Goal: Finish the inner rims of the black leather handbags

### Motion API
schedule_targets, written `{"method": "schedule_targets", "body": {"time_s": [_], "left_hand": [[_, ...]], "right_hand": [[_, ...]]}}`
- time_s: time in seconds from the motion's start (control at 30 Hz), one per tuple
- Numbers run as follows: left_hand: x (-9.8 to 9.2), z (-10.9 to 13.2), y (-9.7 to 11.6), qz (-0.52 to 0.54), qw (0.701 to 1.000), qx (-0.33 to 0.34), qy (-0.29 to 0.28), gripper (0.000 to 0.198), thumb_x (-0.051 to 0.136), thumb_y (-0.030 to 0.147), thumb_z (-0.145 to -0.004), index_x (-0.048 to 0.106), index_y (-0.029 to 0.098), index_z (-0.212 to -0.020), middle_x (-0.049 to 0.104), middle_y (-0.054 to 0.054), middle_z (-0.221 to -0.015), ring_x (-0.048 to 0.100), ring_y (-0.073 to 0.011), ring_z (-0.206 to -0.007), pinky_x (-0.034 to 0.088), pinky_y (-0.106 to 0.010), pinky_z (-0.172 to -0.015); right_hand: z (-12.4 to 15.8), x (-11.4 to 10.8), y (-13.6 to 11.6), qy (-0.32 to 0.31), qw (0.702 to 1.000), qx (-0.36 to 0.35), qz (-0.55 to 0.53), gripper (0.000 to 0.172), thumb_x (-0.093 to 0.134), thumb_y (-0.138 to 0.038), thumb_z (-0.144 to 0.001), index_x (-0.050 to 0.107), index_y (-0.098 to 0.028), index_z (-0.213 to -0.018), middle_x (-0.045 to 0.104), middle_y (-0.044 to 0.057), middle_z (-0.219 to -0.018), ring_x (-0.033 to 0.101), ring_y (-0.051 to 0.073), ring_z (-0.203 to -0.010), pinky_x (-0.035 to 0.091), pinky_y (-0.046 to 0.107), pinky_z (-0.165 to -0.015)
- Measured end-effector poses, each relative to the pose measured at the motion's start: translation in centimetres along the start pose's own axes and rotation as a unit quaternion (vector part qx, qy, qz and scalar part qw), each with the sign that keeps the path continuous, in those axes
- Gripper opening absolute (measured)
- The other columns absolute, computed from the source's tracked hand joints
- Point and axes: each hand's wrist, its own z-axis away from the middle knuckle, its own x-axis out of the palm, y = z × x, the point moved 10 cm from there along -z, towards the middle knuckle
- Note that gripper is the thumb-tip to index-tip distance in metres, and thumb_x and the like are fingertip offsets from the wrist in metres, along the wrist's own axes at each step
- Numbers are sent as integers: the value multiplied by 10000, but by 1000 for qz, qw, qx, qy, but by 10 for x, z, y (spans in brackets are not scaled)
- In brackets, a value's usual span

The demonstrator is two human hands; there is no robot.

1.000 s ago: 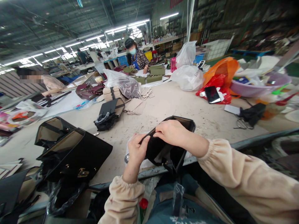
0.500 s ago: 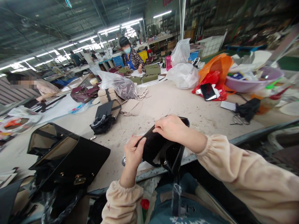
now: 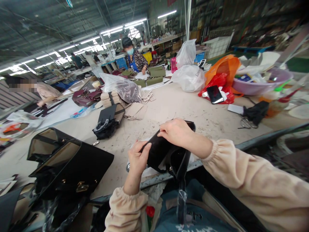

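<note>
A black handbag (image 3: 159, 156) is tilted at the table's near edge, its flap or panel raised between my hands. My left hand (image 3: 138, 158) pinches the left end of its upper edge, thumb on the near face. Farther right along the same edge, my right hand (image 3: 175, 132) grips with curled fingers. A strap wrapped in clear plastic (image 3: 182, 196) hangs from the bag over my lap. To the left stand more black handbags (image 3: 79, 164) with tan linings and metal clasps. The inside of the held bag is mostly dark.
Beyond my hands lie a small black bag (image 3: 108, 119), tan card pieces (image 3: 135, 110) and a plastic-wrapped bundle (image 3: 120, 85). At right are a phone (image 3: 215, 94), scissors (image 3: 247, 123) and a purple basin (image 3: 263, 85). One co-worker (image 3: 134, 59) sits across; another person (image 3: 44, 90) is at far left.
Almost nothing differs. Both hands keep the same hold on the handbag, and the view has shifted only very slightly.
</note>
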Motion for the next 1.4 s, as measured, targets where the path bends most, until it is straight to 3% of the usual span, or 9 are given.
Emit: {"method": "schedule_targets", "body": {"time_s": [0.2, 0.37, 0.47, 0.6, 0.8, 1.0, 1.17, 1.4], "left_hand": [[6, -11, 13, -87, 991, 14, -99, 181, 525, 299, -825, 670, 202, -778, 698, -13, -766, 632, -165, -746, 457, -352, -898], [18, -20, 31, -218, 961, 62, -157, 187, 499, 287, -846, 669, 251, -915, 717, -16, -831, 643, -186, -779, 307, -459, -1034], [25, -25, 32, -268, 945, 73, -174, 209, 486, 323, -861, 667, 241, -796, 708, -20, -757, 638, -186, -729, 320, -461, -1014], [26, -32, 28, -312, 931, 60, -177, 256, 466, 297, -867, 634, 214, -692, 681, -30, -674, 617, -184, -672, 366, -430, -953], [26, -35, 31, -315, 930, 58, -178, 260, 477, 277, -857, 631, 202, -661, 667, -37, -654, 583, -173, -645, 405, -349, -835], [29, -33, 32, -289, 937, 61, -186, 264, 489, 272, -859, 607, 202, -633, 624, -6, -607, 554, -155, -625, 404, -285, -705], [28, -32, 33, -270, 944, 64, -180, 276, 487, 266, -854, 586, 194, -606, 574, 7, -560, 505, -136, -583, 379, -263, -631], [29, -33, 33, -252, 948, 61, -182, 277, 487, 259, -847, 583, 188, -598, 548, 12, -551, 487, -125, -578, 366, -253, -609]], "right_hand": [[-1, 0, 1, 8, 1000, -2, 1, 313, 464, -417, -876, 681, -202, -809, 715, 65, -818, 642, 204, -774, 395, 295, -682], [-1, -2, -2, 27, 1000, -9, 12, 313, 452, -403, -881, 671, -197, -794, 707, 64, -803, 638, 215, -751, 384, 306, -659], [0, -3, -3, 19, 1000, -25, -1, 284, 468, -383, -880, 665, -191, -811, 704, 64, -834, 627, 204, -777, 368, 309, -698], [7, -11, -6, 8, 995, -95, -8, 188, 567, -345, -835, 659, -194, -774, 696, 49, -839, 580, 211, -873, 315, 341, -790], [22, -12, -3, -23, 991, -134, -14, 242, 565, -405, -838, 651, -207, -729, 678, 37, -760, 521, 207, -898, 308, 319, -766], [13, -14, 19, 14, 999, -23, 29, 271, 478, -394, -886, 669, -209, -835, 675, 64, -775, 573, 203, -776, 339, 292, -649], [5, -17, 18, 45, 998, -20, 48, 272, 497, -385, -875, 669, -189, -799, 681, 80, -761, 589, 229, -786, 360, 307, -653], [5, -15, 21, 42, 998, -8, 43, 280, 504, -392, -872, 675, -180, -807, 689, 91, -779, 590, 233, -807, 365, 310, -668]]}}
